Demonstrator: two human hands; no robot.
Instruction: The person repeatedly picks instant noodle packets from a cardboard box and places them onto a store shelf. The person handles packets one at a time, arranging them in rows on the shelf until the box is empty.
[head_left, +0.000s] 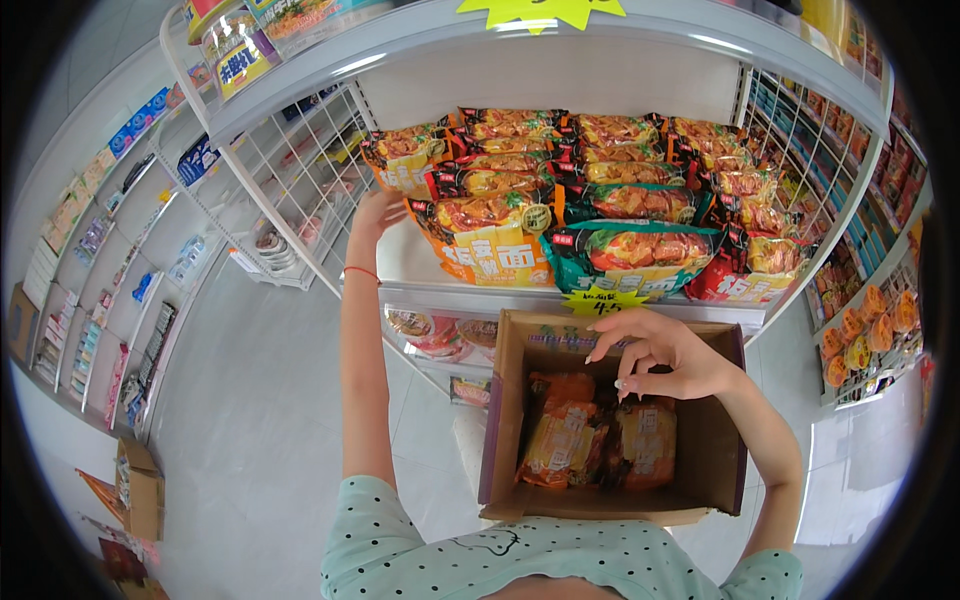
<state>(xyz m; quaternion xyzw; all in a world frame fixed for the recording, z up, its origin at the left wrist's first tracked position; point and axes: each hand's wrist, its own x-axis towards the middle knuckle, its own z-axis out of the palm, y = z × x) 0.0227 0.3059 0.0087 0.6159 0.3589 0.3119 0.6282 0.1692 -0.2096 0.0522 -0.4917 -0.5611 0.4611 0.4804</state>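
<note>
My left hand (381, 212) is at the left end of the shelf, by an orange noodle packet (405, 157) standing towards the back; its fingers are partly hidden, and whether they touch the packet cannot be told. Rows of orange, red and green instant-noodle packets (637, 255) fill the shelf to its right. Over a cardboard box (724, 442) in front of my body, my right hand (645, 356) hangs with bent, spread fingers and nothing in it. Inside the box lie several orange noodle packets (559, 442), below my right fingertips.
An upper shelf edge (637, 37) with tubs of noodles overhangs the packets. White wire side panels (289, 172) bound the shelf on both sides. A yellow price tag (604, 301) sits on the front edge, just behind the box. Other stocked shelves (135, 262) stand left and right.
</note>
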